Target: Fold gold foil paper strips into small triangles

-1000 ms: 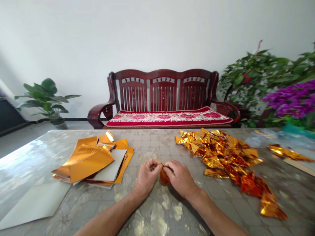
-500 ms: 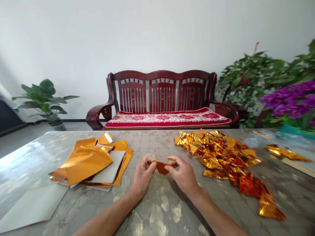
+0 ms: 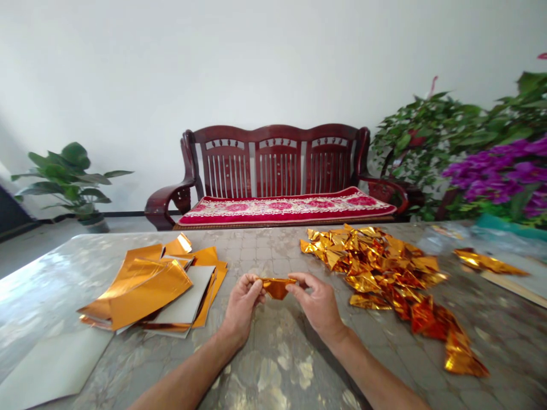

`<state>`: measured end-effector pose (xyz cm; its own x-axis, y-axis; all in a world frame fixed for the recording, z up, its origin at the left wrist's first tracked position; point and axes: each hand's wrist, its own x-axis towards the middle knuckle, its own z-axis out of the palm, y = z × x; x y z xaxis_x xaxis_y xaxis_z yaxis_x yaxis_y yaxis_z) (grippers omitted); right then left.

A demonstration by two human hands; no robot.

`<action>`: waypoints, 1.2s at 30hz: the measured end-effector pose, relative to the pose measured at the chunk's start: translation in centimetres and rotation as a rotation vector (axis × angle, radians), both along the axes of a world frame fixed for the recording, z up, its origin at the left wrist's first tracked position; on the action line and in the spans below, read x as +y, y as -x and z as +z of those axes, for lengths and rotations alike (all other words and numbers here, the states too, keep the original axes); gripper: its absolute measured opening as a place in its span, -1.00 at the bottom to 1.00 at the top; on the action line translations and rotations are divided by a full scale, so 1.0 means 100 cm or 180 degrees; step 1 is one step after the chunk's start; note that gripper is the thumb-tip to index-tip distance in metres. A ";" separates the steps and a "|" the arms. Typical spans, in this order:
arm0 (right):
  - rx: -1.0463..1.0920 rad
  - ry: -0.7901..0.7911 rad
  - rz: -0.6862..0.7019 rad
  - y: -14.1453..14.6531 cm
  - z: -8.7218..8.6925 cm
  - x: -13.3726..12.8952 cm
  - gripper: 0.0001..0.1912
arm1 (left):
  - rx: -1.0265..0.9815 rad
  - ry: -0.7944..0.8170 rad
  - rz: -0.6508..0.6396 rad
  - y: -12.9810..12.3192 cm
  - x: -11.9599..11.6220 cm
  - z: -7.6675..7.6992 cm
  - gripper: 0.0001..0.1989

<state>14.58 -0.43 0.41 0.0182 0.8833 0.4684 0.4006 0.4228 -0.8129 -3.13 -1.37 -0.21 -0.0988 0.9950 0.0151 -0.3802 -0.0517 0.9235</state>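
Observation:
A small folded piece of gold foil paper is held above the table between my two hands. My left hand pinches its left end with thumb and fingers. At its right end, my right hand grips it between thumb and forefinger. To the left lies a loose stack of flat gold foil sheets, some with their pale backs up. A heap of folded gold foil pieces spreads over the right side, trailing toward the near right.
A pale sheet lies at the near left of the patterned table. Clear plastic and another gold piece are at the far right. Behind stand a wooden bench with a red cover, a potted plant and purple flowers.
The folded foil piece has turned so more of its bright face shows, and its right end is less covered by my right hand. The whole view has shifted slightly.

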 end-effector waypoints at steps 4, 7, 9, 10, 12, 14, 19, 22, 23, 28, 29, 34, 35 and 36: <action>0.0162 0.0145 -0.0027 0.001 0.002 0.000 -0.75 | 0.0005 -0.0037 -0.0040 0.001 0.001 -0.001 -0.57; 0.0314 0.0288 -0.0014 0.002 0.004 0.000 -0.75 | 0.0032 -0.0098 -0.0088 0.001 0.001 -0.003 -0.59; 0.0351 0.0372 -0.0006 0.002 0.004 0.000 -0.76 | 0.0066 -0.0164 -0.0103 0.002 0.002 -0.004 -0.62; 0.0333 0.0407 0.0000 0.001 0.003 0.001 -0.78 | 0.0101 -0.0197 -0.0093 0.002 0.002 -0.005 -0.63; 0.0230 0.0449 0.0024 0.000 0.002 0.001 -0.80 | 0.0212 -0.0246 -0.0036 0.002 0.002 -0.005 -0.65; 0.0086 0.0471 0.0043 -0.002 0.001 0.002 -0.80 | 0.0317 -0.0270 0.0062 0.002 0.002 -0.004 -0.66; -0.0224 0.0388 -0.0025 -0.005 -0.003 0.005 -0.76 | 0.0477 -0.0348 0.0114 0.001 0.002 -0.004 -0.69; -0.0436 0.0306 -0.0115 -0.008 -0.005 0.007 -0.76 | 0.0575 -0.0400 0.0110 0.001 0.003 -0.007 -0.71; -0.0523 0.0299 -0.0150 -0.008 -0.005 0.007 -0.76 | 0.0606 -0.0407 0.0116 0.001 0.003 -0.008 -0.72; -0.0871 0.0308 -0.0250 -0.010 -0.003 0.007 -0.71 | 0.0857 -0.0473 0.0268 0.002 0.009 -0.015 -0.78; -0.0878 0.0289 -0.0225 -0.010 -0.003 0.008 -0.71 | 0.0907 -0.0469 0.0298 0.002 0.010 -0.016 -0.79; -0.0621 0.0191 0.0012 -0.011 -0.006 0.012 -0.81 | 0.1025 -0.0365 0.0334 0.003 0.011 -0.017 -0.80; -0.0527 0.0232 0.0041 -0.011 -0.007 0.013 -0.82 | 0.1028 -0.0357 0.0332 0.003 0.011 -0.017 -0.79; -0.0448 0.0271 0.0065 -0.010 -0.008 0.014 -0.81 | 0.1026 -0.0355 0.0331 0.003 0.011 -0.017 -0.79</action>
<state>15.63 0.92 -0.38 -0.0605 0.9194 0.3886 0.5052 0.3640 -0.7825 -3.41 -0.31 -1.90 -0.1719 0.9704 0.1699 -0.0576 -0.1821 0.9816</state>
